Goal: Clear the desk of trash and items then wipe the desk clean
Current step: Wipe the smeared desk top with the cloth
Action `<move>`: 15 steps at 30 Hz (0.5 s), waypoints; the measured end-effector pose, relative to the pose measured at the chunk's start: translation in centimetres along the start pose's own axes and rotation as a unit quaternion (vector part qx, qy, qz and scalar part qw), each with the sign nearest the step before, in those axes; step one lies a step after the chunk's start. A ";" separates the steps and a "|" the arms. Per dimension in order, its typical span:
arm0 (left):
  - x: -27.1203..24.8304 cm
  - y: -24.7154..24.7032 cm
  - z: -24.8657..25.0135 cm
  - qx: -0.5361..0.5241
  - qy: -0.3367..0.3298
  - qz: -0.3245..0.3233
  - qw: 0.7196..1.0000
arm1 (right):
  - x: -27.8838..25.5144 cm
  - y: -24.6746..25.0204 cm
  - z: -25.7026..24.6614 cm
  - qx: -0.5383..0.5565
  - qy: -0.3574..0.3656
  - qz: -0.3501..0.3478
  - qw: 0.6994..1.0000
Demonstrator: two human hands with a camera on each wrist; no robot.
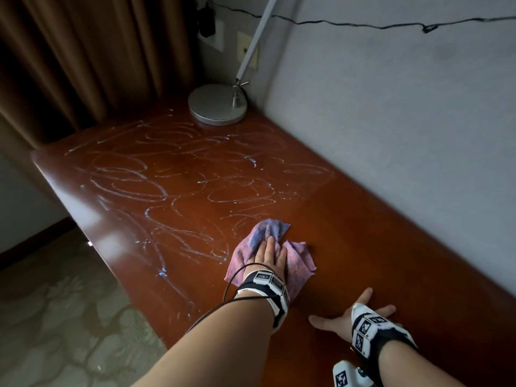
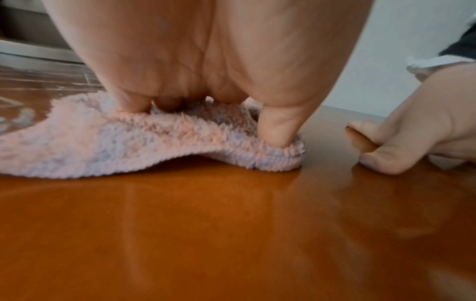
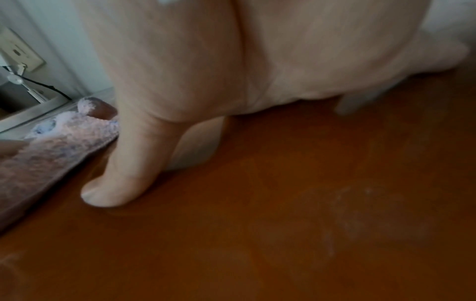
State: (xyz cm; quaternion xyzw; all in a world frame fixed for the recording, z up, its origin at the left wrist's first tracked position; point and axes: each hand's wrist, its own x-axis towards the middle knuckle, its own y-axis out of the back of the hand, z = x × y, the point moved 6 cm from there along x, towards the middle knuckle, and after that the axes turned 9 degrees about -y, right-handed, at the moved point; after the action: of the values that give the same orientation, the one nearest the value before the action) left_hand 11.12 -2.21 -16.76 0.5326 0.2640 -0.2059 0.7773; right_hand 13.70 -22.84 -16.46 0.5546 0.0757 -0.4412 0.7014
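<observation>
A pink and blue fluffy cloth [image 1: 296, 263] lies on the glossy brown desk [image 1: 363, 219]. My left hand [image 1: 268, 254] lies on top of it and presses it down; in the left wrist view the fingertips and thumb of the left hand [image 2: 193, 71] dig into the cloth [image 2: 103, 146]. My right hand [image 1: 343, 317] rests flat on the bare desk just to the right, fingers spread, holding nothing. Its thumb [image 3: 123, 173] sits close to the cloth's edge [image 3: 38, 158]. White swirling smear marks [image 1: 156, 177] cover the desk's left half.
A silver lamp base [image 1: 217, 104] with a slanted arm stands at the desk's far corner by the wall. A brown curtain [image 1: 83, 51] hangs behind the left end. A black cable [image 1: 363, 23] runs along the grey wall. Floor lies beyond the desk's left edge.
</observation>
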 end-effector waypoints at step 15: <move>-1.7 -0.8 -1.9 0.021 0.038 0.007 0.999 | 0.2 -0.1 0.3 0.023 0.019 -0.014 0.999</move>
State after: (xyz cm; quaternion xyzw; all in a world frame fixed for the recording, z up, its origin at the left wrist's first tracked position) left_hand 8.96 -0.67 -16.75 0.5577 0.2853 -0.1860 0.7570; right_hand 13.69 -23.18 -16.55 0.5774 0.0865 -0.4419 0.6811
